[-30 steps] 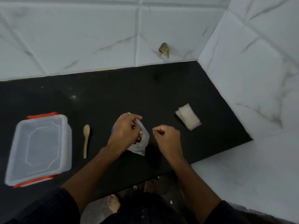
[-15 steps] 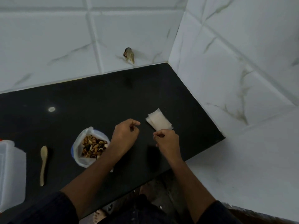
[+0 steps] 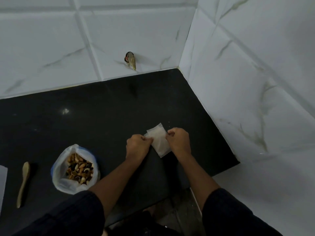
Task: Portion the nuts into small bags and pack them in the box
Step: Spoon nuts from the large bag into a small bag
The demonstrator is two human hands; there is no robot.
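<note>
- left hand [image 3: 138,145] curled, fingers pinching the left edge of the small bags [image 3: 159,142].
- right hand [image 3: 179,140] curled too, fingertips pinching the right edge of the same small bags.
- small bags a thin whitish stack, lying flat on the black tabletop [image 3: 102,120] between the two hands, one corner pointing toward the back wall; how many in the stack, cannot tell.
- both forearms reaching in from the bottom, dark sleeves [image 3: 226,210] pushed up near the elbows.
- to the left of the left forearm, open plastic bag [image 3: 75,169] standing on the tabletop, mouth up, mixed nuts [image 3: 80,169] visible inside; well apart from the small bags.
- further left, wooden spoon [image 3: 23,181] lying flat, bowl toward the back wall, handle toward the near edge, apart from the plastic bag.
- at the far left edge, only a pale sliver of the box [image 3: 3,183] showing.
- white marbled tiles [image 3: 51,48] behind and to the right, meeting in a corner; small brownish thing [image 3: 130,60] sticking out of the back wall just above the tabletop.
</note>
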